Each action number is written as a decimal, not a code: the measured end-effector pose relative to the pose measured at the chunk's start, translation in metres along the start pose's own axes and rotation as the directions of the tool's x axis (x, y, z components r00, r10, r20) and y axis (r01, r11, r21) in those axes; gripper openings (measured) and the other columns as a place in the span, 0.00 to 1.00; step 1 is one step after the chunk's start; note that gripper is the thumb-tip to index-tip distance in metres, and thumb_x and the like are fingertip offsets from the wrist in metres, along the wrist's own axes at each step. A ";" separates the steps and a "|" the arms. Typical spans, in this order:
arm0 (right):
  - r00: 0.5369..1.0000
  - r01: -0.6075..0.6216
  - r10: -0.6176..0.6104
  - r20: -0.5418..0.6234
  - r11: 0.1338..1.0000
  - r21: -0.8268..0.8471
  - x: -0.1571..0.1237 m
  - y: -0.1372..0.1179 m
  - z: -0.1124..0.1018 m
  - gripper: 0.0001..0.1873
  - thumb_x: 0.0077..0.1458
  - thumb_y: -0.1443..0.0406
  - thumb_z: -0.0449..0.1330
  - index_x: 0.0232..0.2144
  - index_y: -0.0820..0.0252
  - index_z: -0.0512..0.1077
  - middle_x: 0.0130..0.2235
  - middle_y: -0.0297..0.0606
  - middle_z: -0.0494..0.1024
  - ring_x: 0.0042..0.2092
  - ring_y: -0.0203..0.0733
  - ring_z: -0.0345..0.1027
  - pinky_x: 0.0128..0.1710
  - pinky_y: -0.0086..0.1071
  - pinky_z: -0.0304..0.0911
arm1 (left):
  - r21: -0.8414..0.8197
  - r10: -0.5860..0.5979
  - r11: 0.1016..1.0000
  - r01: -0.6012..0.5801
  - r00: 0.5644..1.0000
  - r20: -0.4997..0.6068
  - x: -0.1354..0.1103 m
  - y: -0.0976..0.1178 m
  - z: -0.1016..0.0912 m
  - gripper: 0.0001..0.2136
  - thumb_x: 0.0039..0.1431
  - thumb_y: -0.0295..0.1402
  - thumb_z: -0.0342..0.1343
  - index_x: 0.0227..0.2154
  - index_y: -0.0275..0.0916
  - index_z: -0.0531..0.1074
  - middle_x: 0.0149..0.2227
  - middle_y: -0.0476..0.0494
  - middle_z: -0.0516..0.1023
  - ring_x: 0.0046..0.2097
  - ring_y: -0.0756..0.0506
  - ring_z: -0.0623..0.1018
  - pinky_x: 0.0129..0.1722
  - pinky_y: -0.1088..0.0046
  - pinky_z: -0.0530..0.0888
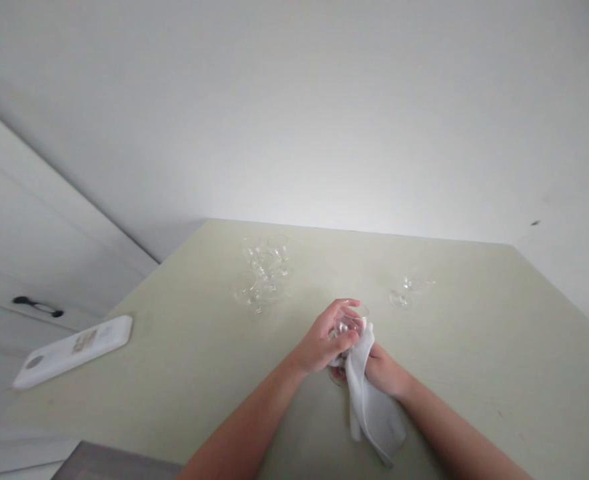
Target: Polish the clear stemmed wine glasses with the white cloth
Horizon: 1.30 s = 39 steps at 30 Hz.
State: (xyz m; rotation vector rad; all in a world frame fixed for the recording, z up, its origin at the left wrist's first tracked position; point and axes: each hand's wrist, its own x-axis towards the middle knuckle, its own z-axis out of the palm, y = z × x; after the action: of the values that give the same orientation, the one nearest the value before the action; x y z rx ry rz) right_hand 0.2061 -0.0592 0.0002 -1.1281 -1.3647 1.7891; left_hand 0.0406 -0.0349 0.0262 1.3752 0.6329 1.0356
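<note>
Close in front of me, my left hand (330, 340) is wrapped round the bowl of a clear stemmed glass (350, 320). The glass tilts, its rim away from me and its foot low toward me. A white cloth (367, 393) lies against the stem side and hangs down toward the table. My right hand (385, 370) is closed on this cloth at the glass's right side; most of its fingers are hidden behind the cloth.
Several clear stemmed glasses (262, 270) stand clustered at the back left of the pale green table (184, 347). Another stemmed glass (412, 290) lies on its side at right. A long white object (77, 350) rests at the left edge, near a drawer handle (38, 307).
</note>
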 end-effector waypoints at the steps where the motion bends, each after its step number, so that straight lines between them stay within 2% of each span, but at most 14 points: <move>1: 1.000 0.010 -0.010 -0.007 1.000 -0.005 -0.001 -0.001 0.000 0.17 0.53 0.51 0.64 0.35 0.58 0.73 0.28 0.36 0.78 0.28 0.41 0.73 0.27 0.34 0.72 | 0.002 -0.001 1.000 0.001 1.000 -0.001 0.000 0.000 0.000 0.28 0.60 0.47 0.62 0.59 0.41 0.66 0.45 0.40 0.74 0.45 0.44 0.74 0.49 0.66 0.70; 11: 1.000 0.006 -0.006 0.030 1.000 0.024 0.001 -0.001 0.000 0.19 0.52 0.50 0.66 0.33 0.60 0.72 0.29 0.37 0.78 0.29 0.41 0.74 0.28 0.33 0.72 | 0.024 -0.033 0.999 0.033 0.999 -0.004 0.000 0.001 0.001 0.27 0.61 0.47 0.61 0.58 0.41 0.65 0.45 0.40 0.75 0.47 0.43 0.75 0.51 0.65 0.69; 18: 0.999 0.017 -0.019 0.029 0.999 0.047 0.000 0.002 -0.001 0.15 0.53 0.53 0.65 0.34 0.59 0.74 0.31 0.37 0.79 0.31 0.43 0.76 0.32 0.35 0.74 | 0.003 -0.050 0.999 0.050 0.999 0.006 0.000 -0.001 0.001 0.27 0.61 0.47 0.61 0.58 0.41 0.64 0.45 0.40 0.75 0.47 0.44 0.74 0.50 0.66 0.68; 26: 0.999 0.008 -0.011 0.043 0.997 0.075 0.002 0.008 -0.001 0.15 0.55 0.53 0.64 0.35 0.60 0.73 0.29 0.35 0.79 0.28 0.38 0.74 0.29 0.30 0.71 | -0.058 -0.056 0.997 0.056 0.998 0.001 0.001 -0.007 0.003 0.28 0.61 0.48 0.61 0.58 0.40 0.64 0.43 0.42 0.74 0.45 0.45 0.74 0.47 0.68 0.69; 34: 0.999 0.008 -0.011 0.042 0.997 0.074 0.001 0.003 0.001 0.14 0.52 0.56 0.66 0.36 0.59 0.74 0.32 0.36 0.79 0.32 0.41 0.77 0.33 0.33 0.76 | -0.085 -0.074 0.994 0.073 0.997 -0.007 0.003 -0.009 0.004 0.28 0.60 0.50 0.62 0.57 0.39 0.65 0.41 0.43 0.74 0.43 0.46 0.74 0.45 0.70 0.69; 39: 0.999 0.037 -0.038 0.032 0.998 0.043 -0.001 0.001 0.001 0.11 0.56 0.59 0.63 0.39 0.59 0.74 0.34 0.36 0.80 0.33 0.40 0.76 0.34 0.33 0.75 | -0.078 -0.074 0.994 0.072 0.997 -0.027 0.003 -0.010 0.004 0.29 0.59 0.50 0.62 0.56 0.39 0.65 0.42 0.43 0.75 0.43 0.45 0.74 0.45 0.69 0.70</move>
State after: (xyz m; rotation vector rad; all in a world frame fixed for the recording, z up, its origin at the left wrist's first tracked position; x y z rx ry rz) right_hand 0.2058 -0.0603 -0.0001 -1.0481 -1.3526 1.8085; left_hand 0.0476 -0.0335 0.0180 1.2625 0.6540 1.0129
